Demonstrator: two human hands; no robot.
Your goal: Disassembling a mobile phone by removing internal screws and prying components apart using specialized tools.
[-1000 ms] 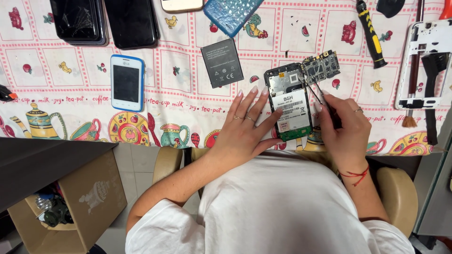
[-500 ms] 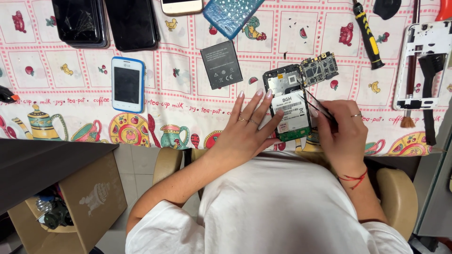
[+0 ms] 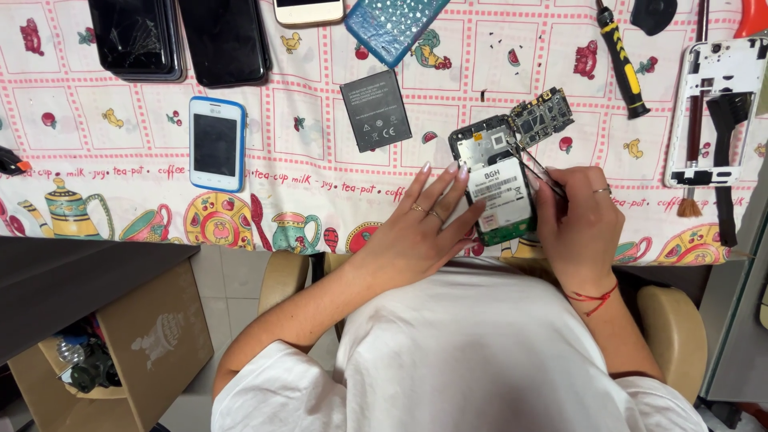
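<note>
tweezers [image 3: 534, 170] in right hand [image 3: 580, 220] probing opened phone [image 3: 498, 190].

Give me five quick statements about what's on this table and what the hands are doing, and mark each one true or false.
1. The left hand lies flat, fingers spread, against the opened phone. True.
2. The right hand holds the yellow and black screwdriver. False: that screwdriver lies untouched on the tablecloth; the right hand holds thin tweezers at the phone.
3. A loose dark battery lies on the cloth to the left of the opened phone. True.
4. The small phone with the blue rim lies screen down. False: its dark screen faces up.
5. A green circuit board sits at the opened phone's upper right corner. True.
</note>
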